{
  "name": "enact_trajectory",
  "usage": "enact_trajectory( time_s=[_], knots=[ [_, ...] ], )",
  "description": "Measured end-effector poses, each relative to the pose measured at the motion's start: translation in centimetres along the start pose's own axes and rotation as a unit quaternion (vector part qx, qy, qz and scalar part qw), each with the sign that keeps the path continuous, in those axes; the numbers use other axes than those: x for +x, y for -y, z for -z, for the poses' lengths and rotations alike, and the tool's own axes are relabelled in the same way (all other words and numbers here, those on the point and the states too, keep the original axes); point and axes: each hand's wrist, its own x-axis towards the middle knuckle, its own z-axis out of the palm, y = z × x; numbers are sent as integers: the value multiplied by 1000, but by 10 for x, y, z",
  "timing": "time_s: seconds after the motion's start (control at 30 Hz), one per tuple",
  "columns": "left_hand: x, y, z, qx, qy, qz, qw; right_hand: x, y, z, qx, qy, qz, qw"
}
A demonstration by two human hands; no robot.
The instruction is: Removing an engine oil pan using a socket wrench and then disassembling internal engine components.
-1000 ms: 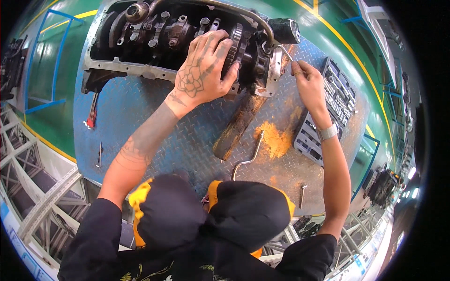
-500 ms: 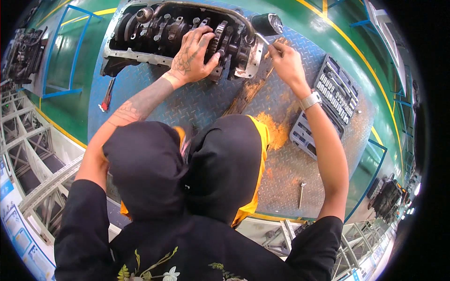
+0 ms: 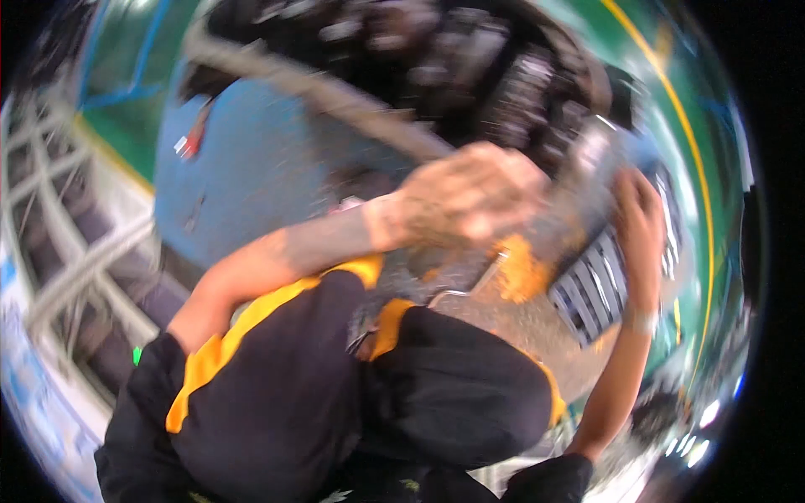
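Note:
The engine block (image 3: 319, 96), with its crankshaft and dark inner parts showing, fills the top of the view and is smeared by motion. My left hand (image 3: 474, 197) is over the near edge of the block, off the crankshaft; its fingers are too blurred to read. To the right, past the block's pale end flange (image 3: 591, 151), is my right hand (image 3: 641, 214), fingers bent, above the toolbox side. Whether it holds anything does not show.
An open socket case (image 3: 591, 289) lies at the right beside orange powder (image 3: 524, 268). A thin bent metal rod (image 3: 482, 281) is near my knees. At the left lies a red-handled tool (image 3: 194, 138) on the blue plate (image 3: 260, 151).
My view has shifted, so the block looks larger and closer. My left hand has come off the crankshaft toward me and right; my right hand has moved away from the block's end, to the right.

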Motion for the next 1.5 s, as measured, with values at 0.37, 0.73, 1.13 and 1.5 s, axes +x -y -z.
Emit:
enact_trajectory(
  time_s=[0.37,0.73,1.13,1.5],
  knots=[
    [-413,63,147,418,81,573,700,-86,-276,-175,121,193,-646,729],
    [-510,35,169,454,219,695,513,-47,2,-327,121,336,157,921],
    [-552,51,230,387,371,583,611,-84,-22,-271,162,307,179,921],
    [-37,-11,135,-99,162,442,877,-163,10,-12,148,-52,143,977]
  ],
)
